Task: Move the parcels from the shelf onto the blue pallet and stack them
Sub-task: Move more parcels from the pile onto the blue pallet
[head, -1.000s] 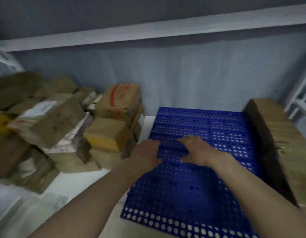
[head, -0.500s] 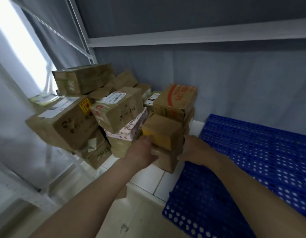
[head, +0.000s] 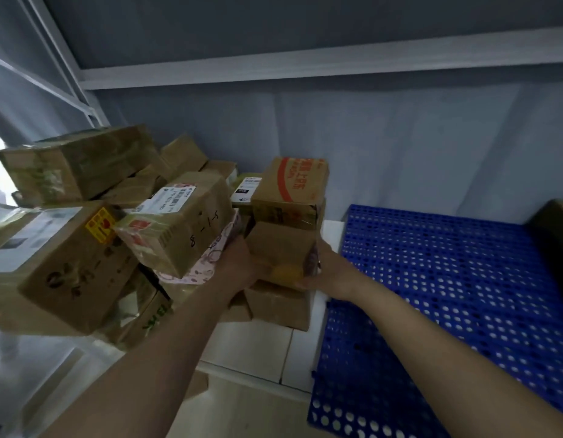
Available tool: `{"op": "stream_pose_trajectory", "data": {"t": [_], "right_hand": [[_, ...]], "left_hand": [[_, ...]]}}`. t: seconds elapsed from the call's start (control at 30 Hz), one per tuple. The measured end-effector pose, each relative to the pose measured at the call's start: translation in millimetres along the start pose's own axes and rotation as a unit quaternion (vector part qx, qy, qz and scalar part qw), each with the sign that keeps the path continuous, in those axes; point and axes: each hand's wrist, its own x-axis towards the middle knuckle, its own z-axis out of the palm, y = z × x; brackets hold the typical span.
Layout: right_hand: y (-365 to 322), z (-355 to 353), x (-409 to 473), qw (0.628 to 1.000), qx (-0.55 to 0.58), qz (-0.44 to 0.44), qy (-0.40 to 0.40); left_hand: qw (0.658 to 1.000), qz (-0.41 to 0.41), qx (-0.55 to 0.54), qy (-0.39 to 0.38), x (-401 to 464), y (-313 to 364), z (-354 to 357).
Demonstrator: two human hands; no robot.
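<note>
parcel (head: 281, 248) between left hand (head: 242, 263), right hand (head: 329, 271)

Pallet (head: 447, 279) at 3 o'clock: perforated top bare across the near and middle area, open from above and from the front edge. One dark box (head: 555, 229) stands at its far right edge. White floor strip (head: 258, 349) at 6 o'clock is open. Parcel heap (head: 93, 235) blocks 9 to 11 o'clock. Red-printed box (head: 289, 188) sits over the small box (head: 280, 248) at 12 o'clock, touching it. Shelf beam (head: 305, 66) crosses overhead.
</note>
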Motion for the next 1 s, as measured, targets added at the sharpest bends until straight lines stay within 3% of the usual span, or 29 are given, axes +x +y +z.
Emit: {"op": "stream_pose_trajectory", "data": {"t": [0.13, 0.4, 0.67, 1.0], "right_hand": [[-10, 4, -9, 0.997, -0.023, 0.060, 0.042], [6, -19, -60, 0.963, -0.027, 0.150, 0.222], [62, -43, -159, 0.930, -0.057, 0.279, 0.231], [146, -61, -329, 0.902, -0.075, 0.342, 0.251]], "left_hand": [[0.999, 0.016, 0.011, -0.047, 4, 7, 4], [0.983, 0.144, -0.037, -0.111, -22, 46, 27], [0.955, 0.209, -0.033, -0.210, -90, 83, 98], [0.931, 0.210, 0.009, -0.299, -228, 137, 199]]}}
